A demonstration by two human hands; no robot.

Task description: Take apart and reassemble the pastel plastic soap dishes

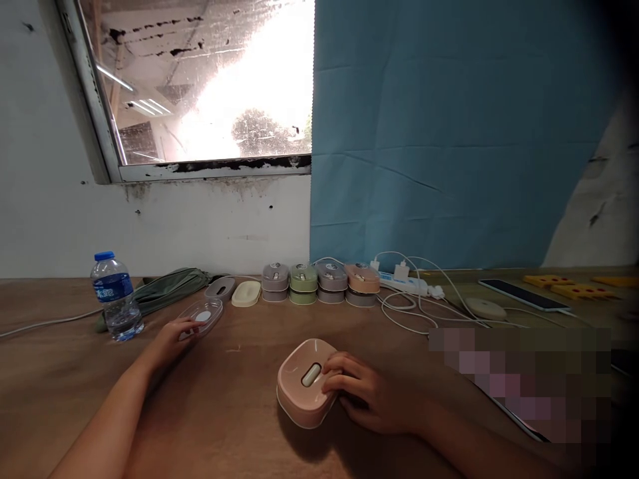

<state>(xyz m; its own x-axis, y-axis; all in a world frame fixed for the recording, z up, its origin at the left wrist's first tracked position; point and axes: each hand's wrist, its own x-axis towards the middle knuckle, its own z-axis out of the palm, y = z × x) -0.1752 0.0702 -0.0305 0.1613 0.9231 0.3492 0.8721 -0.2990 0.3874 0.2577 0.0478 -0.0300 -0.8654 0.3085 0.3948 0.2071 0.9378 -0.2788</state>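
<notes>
My right hand (362, 392) grips the right side of a pink rounded box (299, 392), which has a pale oval piece in a dark slot on its top. The box is tilted, and its shadow falls on the table below it. Farther off to the left, my left hand (174, 340) has its fingers closed on the near edge of a clear plastic lid (212, 313) with a white round sticker. Behind that lid lie a grey shallow tray (219, 289) and a cream oval tray (246, 293).
Along the wall stand several two-tier lidded boxes, among them a green one (303, 285) and a peach-topped one (363, 285). A water bottle (117, 299) and a dark green bag (167, 291) are at left. White cables and a power strip (409, 284) lie at right, near a phone (522, 295).
</notes>
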